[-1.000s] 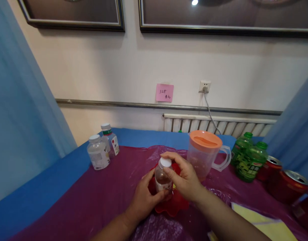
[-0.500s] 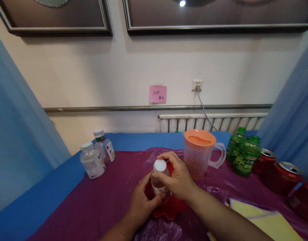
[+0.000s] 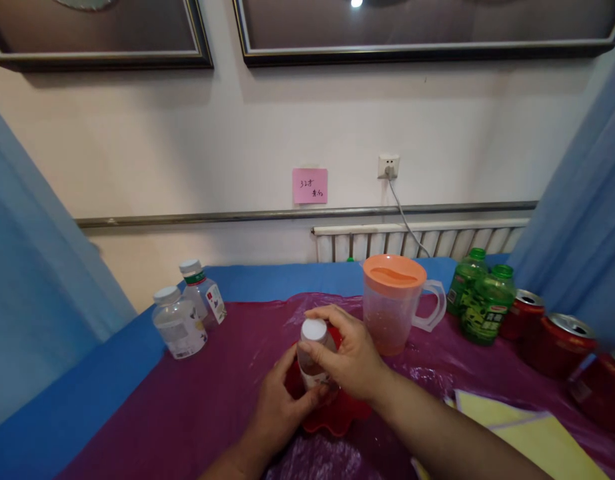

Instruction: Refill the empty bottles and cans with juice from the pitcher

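Hands [image 3: 355, 360] around a white-capped bottle [image 3: 309, 363] over a red scalloped dish [image 3: 336, 415]

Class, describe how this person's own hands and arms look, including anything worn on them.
The ungloved human left hand and ungloved human right hand show no rings. The bare left forearm and bare right forearm show no sleeve, watch, bracelet or cable.

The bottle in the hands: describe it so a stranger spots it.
On the shiny purple sheet, find the red wavy-edged dish. There, the left hand and right hand hold a white-capped bottle. Only this one is held; two other white-capped bottles stand to the left.
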`<act>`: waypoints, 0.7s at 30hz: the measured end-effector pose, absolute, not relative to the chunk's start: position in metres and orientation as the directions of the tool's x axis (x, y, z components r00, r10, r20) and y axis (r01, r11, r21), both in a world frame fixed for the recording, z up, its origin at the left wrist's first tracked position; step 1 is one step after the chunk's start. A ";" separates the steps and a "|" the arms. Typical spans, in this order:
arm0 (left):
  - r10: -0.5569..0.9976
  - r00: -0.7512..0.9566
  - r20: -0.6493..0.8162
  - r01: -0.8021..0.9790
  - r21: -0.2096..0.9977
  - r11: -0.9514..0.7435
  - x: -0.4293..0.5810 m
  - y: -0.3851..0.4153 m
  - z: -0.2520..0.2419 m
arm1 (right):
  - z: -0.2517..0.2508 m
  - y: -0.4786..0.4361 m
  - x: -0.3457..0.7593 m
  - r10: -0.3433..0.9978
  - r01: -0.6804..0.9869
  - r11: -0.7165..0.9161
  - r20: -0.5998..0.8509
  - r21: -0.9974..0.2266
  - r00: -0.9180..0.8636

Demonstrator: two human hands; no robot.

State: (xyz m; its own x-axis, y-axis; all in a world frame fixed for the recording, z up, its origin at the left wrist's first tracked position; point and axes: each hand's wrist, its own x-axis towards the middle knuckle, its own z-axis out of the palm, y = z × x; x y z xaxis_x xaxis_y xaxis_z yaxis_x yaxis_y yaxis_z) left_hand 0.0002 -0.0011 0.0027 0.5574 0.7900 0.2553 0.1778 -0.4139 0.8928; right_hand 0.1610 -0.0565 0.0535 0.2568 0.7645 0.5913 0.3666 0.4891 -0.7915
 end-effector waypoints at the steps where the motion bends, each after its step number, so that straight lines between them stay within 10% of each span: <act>1: 0.792 0.557 0.250 0.184 0.893 -0.410 0.000 -0.002 0.004 | 0.053 -0.057 0.160 0.772 0.354 0.476 0.575 -0.805 0.272; 21: 0.780 0.583 0.228 0.136 0.919 -0.370 0.000 -0.002 0.003 | 0.053 -0.058 0.158 0.770 0.330 0.450 0.548 -0.830 0.328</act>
